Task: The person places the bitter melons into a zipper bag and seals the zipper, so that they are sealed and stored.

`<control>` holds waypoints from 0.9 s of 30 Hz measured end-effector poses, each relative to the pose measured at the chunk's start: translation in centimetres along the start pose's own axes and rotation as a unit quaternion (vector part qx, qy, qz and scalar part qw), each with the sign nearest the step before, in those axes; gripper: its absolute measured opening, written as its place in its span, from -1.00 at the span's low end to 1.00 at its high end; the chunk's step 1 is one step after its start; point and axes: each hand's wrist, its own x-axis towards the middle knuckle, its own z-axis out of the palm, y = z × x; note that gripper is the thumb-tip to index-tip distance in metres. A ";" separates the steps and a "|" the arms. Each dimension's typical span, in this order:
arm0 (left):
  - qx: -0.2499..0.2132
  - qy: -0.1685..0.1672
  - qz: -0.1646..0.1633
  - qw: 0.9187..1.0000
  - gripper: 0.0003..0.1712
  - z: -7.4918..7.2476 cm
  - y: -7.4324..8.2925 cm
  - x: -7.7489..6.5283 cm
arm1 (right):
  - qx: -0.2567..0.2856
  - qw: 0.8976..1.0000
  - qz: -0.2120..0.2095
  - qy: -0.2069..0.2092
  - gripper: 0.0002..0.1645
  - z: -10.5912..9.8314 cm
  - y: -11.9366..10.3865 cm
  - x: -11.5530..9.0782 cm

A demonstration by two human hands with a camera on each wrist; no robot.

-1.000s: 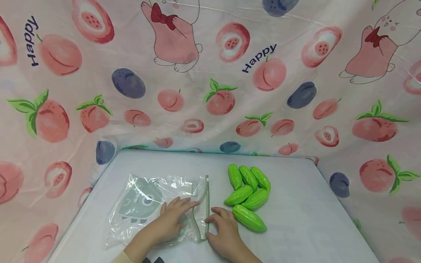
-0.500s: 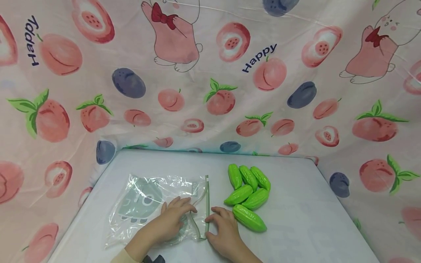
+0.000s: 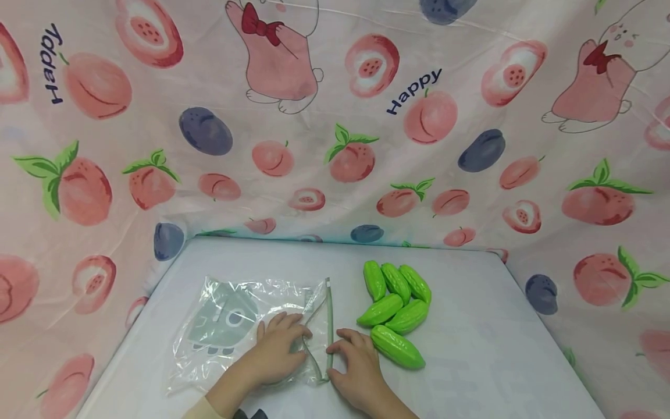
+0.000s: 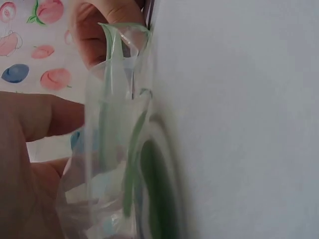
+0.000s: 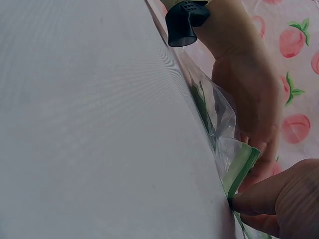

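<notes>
A clear plastic zip bag with a grey-green cartoon print lies flat on the white table, its mouth facing right. My left hand rests on it, index finger and thumb spread beside the upper lip, which bows to the left. In the left wrist view, that hand's fingers touch the film from outside. At the mouth, my right hand holds the green edge strip with thumb and index finger. Several bright green, ridged bitter-melon-like pieces lie just beyond the right hand.
White cloth covers the table. A peach-and-rabbit printed fabric stands round the back and sides. A black device sits at the left wrist.
The left thumb has shifted right, toward the bag's mouth. The upper lip has drawn left into a sharper bend, and the gap at the mouth is wider. My right hand stays put.
</notes>
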 end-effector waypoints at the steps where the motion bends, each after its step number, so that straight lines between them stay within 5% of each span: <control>1: 0.001 0.009 0.002 1.000 -0.67 0.1 0.0 0.1 | -0.001 1.000 -0.001 0.000 -0.64 0.0 0.0 0.0; 9: 0.035 0.070 -0.008 0.997 -0.59 1.2 0.3 0.6 | 0.004 1.000 -0.005 -0.003 -0.64 -0.1 -0.1 -0.1; 27: 0.055 0.103 -0.024 0.993 -0.64 1.5 1.2 0.7 | -0.024 0.999 -0.036 0.016 -0.49 -0.1 -1.0 1.2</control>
